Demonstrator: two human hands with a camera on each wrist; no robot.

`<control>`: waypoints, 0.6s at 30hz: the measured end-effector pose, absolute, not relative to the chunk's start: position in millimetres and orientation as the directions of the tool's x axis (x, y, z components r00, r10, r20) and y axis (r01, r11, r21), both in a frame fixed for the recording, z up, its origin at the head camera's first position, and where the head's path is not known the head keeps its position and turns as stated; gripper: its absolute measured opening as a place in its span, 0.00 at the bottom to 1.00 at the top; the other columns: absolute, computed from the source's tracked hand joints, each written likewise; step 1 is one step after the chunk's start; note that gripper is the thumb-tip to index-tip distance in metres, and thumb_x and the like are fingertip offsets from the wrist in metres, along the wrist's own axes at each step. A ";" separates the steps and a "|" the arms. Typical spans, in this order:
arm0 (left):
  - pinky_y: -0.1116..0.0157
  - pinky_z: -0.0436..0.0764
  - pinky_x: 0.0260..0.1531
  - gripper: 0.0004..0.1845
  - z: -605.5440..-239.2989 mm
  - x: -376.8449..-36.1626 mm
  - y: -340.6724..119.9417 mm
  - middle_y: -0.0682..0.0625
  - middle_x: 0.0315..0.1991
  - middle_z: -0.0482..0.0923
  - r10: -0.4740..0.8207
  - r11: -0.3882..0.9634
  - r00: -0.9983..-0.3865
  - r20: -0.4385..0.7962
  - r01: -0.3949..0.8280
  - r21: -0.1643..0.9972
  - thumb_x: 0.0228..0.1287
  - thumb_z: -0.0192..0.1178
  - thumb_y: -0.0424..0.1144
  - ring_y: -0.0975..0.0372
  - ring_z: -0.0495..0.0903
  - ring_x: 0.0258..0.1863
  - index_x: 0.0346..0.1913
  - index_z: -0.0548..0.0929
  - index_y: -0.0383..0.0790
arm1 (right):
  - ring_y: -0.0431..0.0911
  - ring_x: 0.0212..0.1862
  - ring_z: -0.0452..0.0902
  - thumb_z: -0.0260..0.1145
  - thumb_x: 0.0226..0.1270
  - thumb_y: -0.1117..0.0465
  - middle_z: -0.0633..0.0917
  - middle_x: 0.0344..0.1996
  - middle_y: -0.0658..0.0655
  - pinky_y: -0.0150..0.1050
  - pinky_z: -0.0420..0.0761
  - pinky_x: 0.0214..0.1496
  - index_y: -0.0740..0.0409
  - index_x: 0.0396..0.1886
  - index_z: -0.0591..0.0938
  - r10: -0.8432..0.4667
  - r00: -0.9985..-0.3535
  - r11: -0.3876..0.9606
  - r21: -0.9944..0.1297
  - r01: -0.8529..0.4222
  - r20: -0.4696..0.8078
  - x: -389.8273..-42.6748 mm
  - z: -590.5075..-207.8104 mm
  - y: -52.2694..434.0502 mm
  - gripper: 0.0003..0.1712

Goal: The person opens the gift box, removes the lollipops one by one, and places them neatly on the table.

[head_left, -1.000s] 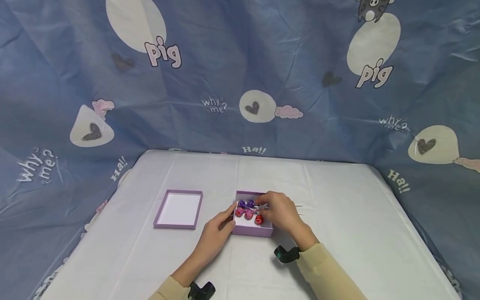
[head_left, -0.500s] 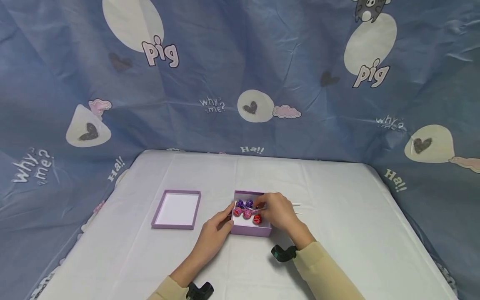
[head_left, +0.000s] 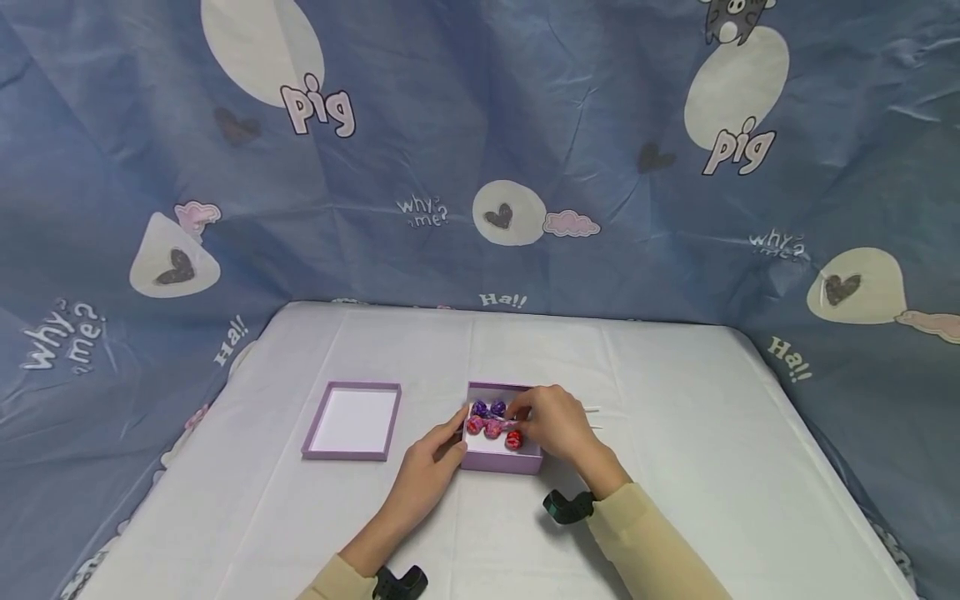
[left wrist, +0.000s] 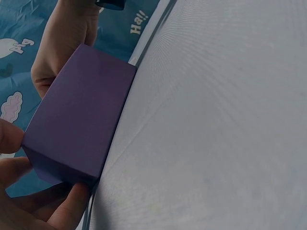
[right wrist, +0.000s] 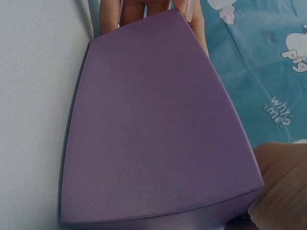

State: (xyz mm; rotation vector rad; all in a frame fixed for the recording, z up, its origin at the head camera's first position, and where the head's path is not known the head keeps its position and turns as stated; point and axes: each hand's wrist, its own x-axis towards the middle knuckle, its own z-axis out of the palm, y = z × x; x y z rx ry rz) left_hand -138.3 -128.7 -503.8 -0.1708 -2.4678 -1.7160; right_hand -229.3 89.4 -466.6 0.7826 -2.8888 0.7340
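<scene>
The purple box (head_left: pixel 501 454) stands open on the white bench (head_left: pixel 675 467), near its middle, and holds several wrapped lollipops (head_left: pixel 492 420) in purple, pink and red. Two white sticks (head_left: pixel 592 410) project past the right wall of the box.

The left hand (head_left: pixel 433 462) grasps the box at its left near corner: in the left wrist view, the fingers (left wrist: pixel 12 139) curl against the side wall and the thumb presses the lower edge. The box therefore lies directly inside this grip, in contact with it.

The right hand (head_left: pixel 553 423) reaches over the right side of the box, its fingertips curled down among the lollipops. Whether this grip pinches a lollipop cannot be determined from any view.

The lid (head_left: pixel 352 420) lies upturned on the bench, left of the box and apart from it. A blue printed cloth (head_left: pixel 480 150) hangs behind the bench.
</scene>
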 end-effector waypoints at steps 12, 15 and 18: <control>0.55 0.71 0.66 0.27 -504.5 -137.0 -128.3 0.51 0.65 0.76 0.019 0.358 -0.986 0.163 0.160 0.920 0.72 0.61 0.36 0.58 0.75 0.63 0.72 0.73 0.50 | 0.41 0.35 0.82 0.79 0.52 0.65 0.87 0.27 0.41 0.44 0.81 0.37 0.45 0.31 0.92 -0.466 -0.859 0.740 -0.439 -0.510 0.213 -226.6 -462.8 92.4 0.09; 0.55 0.70 0.67 0.27 -505.3 -137.4 -128.7 0.51 0.66 0.76 0.021 0.353 -0.986 0.165 0.162 0.922 0.72 0.61 0.36 0.58 0.75 0.64 0.72 0.73 0.51 | 0.41 0.36 0.83 0.80 0.52 0.64 0.88 0.28 0.41 0.44 0.82 0.38 0.45 0.32 0.93 -0.458 -0.860 0.735 -0.448 -0.509 0.225 -226.8 -461.5 93.2 0.09; 0.55 0.70 0.67 0.27 -505.9 -137.8 -129.0 0.51 0.66 0.76 0.023 0.348 -0.985 0.169 0.166 0.923 0.72 0.61 0.36 0.58 0.75 0.64 0.72 0.73 0.52 | 0.41 0.37 0.83 0.80 0.52 0.63 0.88 0.28 0.40 0.44 0.82 0.39 0.45 0.31 0.93 -0.450 -0.863 0.733 -0.458 -0.504 0.230 -226.9 -459.9 93.9 0.09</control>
